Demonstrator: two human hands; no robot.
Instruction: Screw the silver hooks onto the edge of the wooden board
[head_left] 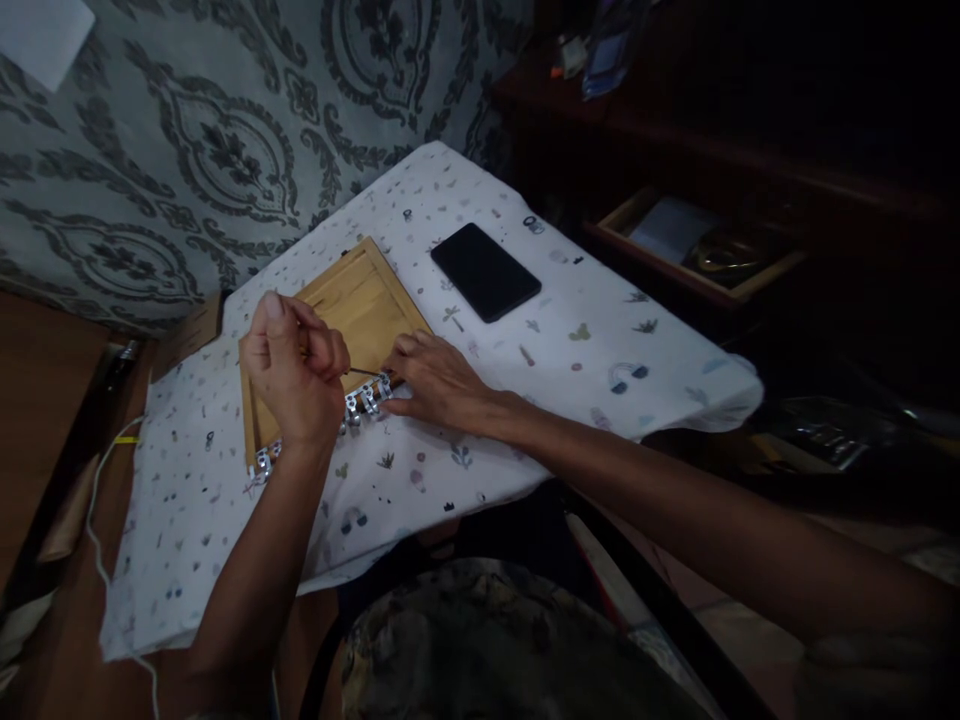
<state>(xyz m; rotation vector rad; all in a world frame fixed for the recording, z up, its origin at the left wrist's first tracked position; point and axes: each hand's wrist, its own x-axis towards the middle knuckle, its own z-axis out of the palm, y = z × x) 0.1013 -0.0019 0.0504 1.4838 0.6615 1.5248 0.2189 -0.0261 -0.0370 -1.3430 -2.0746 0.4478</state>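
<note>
A wooden panel [367,300] with a raised rim lies flat on the table. Shiny metal hinges [367,398] sit in a row along its near edge, and another hinge [264,464] is at its left corner. My left hand [296,370] is closed in a fist above the panel, around a screwdriver whose thin dark shaft [363,372] points right toward the end hinge. The screwdriver's handle is mostly hidden by the fingers. My right hand [439,380] grips the panel's near right edge at that end hinge, fingers on top and thumb in front.
A black smartphone [486,270] lies on the patterned white tablecloth [585,370] beyond my right hand. An open drawer [697,245] juts out at the right. A patterned wall [225,140] stands behind the table. A white cable [94,530] hangs at the left.
</note>
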